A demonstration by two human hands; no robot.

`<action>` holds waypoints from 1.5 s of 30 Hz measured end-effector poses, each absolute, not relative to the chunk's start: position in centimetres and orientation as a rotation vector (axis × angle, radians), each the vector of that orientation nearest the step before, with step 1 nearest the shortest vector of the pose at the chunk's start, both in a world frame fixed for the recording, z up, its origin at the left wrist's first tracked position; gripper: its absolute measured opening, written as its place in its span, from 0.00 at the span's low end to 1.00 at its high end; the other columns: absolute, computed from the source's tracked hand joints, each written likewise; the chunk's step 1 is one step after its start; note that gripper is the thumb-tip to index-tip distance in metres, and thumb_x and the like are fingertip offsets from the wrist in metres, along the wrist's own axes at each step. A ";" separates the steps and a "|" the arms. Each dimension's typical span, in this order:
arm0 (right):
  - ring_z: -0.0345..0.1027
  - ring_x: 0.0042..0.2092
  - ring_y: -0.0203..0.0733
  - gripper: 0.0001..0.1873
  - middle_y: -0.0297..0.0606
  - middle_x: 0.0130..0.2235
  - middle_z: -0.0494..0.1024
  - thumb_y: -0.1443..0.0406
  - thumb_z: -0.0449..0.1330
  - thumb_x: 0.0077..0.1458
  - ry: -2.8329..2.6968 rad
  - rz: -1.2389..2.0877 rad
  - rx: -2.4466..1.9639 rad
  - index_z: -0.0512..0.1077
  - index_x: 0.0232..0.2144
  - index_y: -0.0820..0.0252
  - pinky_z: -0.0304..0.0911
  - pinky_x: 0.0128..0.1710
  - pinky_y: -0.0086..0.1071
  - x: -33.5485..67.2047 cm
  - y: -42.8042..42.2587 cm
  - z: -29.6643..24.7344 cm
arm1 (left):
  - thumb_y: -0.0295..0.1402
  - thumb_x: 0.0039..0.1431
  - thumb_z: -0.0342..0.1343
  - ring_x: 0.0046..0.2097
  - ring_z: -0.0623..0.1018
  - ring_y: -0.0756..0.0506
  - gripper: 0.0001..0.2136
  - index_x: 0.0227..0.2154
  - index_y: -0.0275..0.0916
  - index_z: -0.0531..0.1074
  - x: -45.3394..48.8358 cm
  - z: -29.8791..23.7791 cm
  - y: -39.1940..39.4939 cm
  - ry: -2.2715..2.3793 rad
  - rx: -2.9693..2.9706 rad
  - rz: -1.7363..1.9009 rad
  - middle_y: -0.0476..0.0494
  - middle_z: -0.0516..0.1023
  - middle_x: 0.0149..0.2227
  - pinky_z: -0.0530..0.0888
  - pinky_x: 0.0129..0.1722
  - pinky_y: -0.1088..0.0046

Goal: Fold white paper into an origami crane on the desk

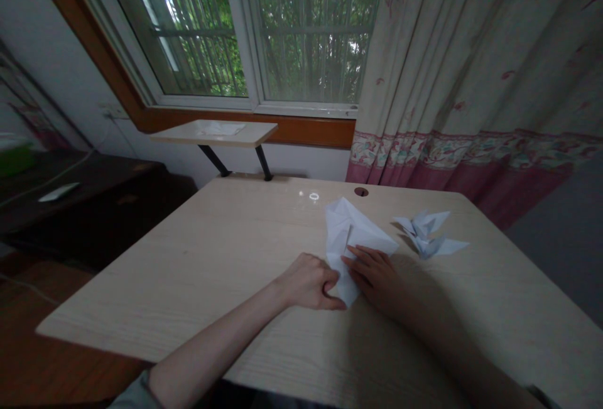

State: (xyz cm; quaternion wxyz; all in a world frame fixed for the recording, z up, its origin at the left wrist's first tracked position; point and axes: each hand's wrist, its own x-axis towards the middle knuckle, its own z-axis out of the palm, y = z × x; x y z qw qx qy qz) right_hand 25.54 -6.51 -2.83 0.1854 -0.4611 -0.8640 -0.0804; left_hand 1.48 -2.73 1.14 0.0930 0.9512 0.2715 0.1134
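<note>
A partly folded white paper [348, 233] lies on the pale wooden table [226, 258], near its middle. My left hand [308, 281] is curled, with thumb and fingers pinching the paper's near left edge. My right hand [374, 274] lies flat on the paper's near right part, fingers stretched out and pressing it down. To the right, apart from both hands, rests a finished white origami crane [428, 233].
A small shelf [214, 132] on black brackets stands behind the table under the window [264, 32]. A floral curtain [480, 70] hangs at the right. A dark cabinet [85, 201] with a white object on it sits at the left. The table has a cable hole [361, 191].
</note>
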 end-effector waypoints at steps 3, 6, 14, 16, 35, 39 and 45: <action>0.69 0.61 0.48 0.21 0.42 0.60 0.76 0.70 0.54 0.65 -2.439 -0.232 -1.281 0.73 0.58 0.52 0.67 0.59 0.46 25.7 -6.5 -3.0 | 0.54 0.51 0.67 0.24 0.73 0.48 0.23 0.21 0.40 0.68 1.4 0.9 -2.7 0.781 2.850 0.351 0.53 0.75 0.20 0.56 0.25 0.73; 0.69 0.61 0.47 0.21 0.43 0.60 0.76 0.70 0.53 0.66 -2.432 -0.234 -1.264 0.73 0.58 0.53 0.67 0.60 0.47 25.7 -6.4 -3.2 | 0.55 0.54 0.65 0.25 0.74 0.48 0.23 0.22 0.40 0.67 1.3 0.7 -2.6 0.712 2.884 0.390 0.52 0.74 0.20 0.59 0.26 0.73; 0.69 0.61 0.48 0.21 0.41 0.61 0.75 0.69 0.53 0.66 -2.398 -0.210 -1.272 0.73 0.58 0.50 0.67 0.60 0.48 25.6 -6.3 -3.6 | 0.37 0.71 0.48 0.36 0.79 0.44 0.13 0.33 0.38 0.72 1.1 0.8 -2.2 0.712 2.884 0.709 0.44 0.79 0.32 0.73 0.38 0.70; 0.69 0.61 0.48 0.21 0.41 0.61 0.75 0.68 0.53 0.67 -2.393 -0.214 -1.271 0.73 0.58 0.49 0.67 0.59 0.49 25.6 -6.2 -3.7 | 0.34 0.70 0.48 0.39 0.80 0.44 0.10 0.37 0.38 0.73 1.1 0.7 -1.9 0.755 2.864 0.738 0.43 0.80 0.35 0.75 0.41 0.68; 0.72 0.59 0.47 0.18 0.42 0.59 0.77 0.68 0.53 0.67 -2.399 -0.219 -1.279 0.75 0.55 0.53 0.68 0.59 0.48 25.6 -6.3 -3.2 | 0.30 0.68 0.50 0.40 0.82 0.44 0.08 0.40 0.39 0.75 0.9 0.4 -1.3 0.857 2.805 0.683 0.44 0.83 0.39 0.78 0.43 0.67; 0.72 0.59 0.48 0.18 0.43 0.59 0.77 0.69 0.53 0.67 -2.380 -0.209 -1.254 0.75 0.55 0.55 0.69 0.59 0.48 25.7 -6.3 -3.0 | 0.29 0.68 0.49 0.43 0.82 0.45 0.09 0.41 0.39 0.75 0.8 0.4 -1.3 0.814 2.806 0.727 0.44 0.83 0.43 0.78 0.45 0.68; 0.75 0.56 0.48 0.20 0.45 0.55 0.80 0.69 0.51 0.67 -2.273 -0.157 -1.233 0.74 0.56 0.57 0.71 0.57 0.46 25.8 -6.2 -3.1 | 0.28 0.67 0.51 0.44 0.82 0.45 0.09 0.41 0.39 0.76 0.6 0.3 -1.3 0.769 2.816 0.803 0.42 0.79 0.52 0.80 0.43 0.67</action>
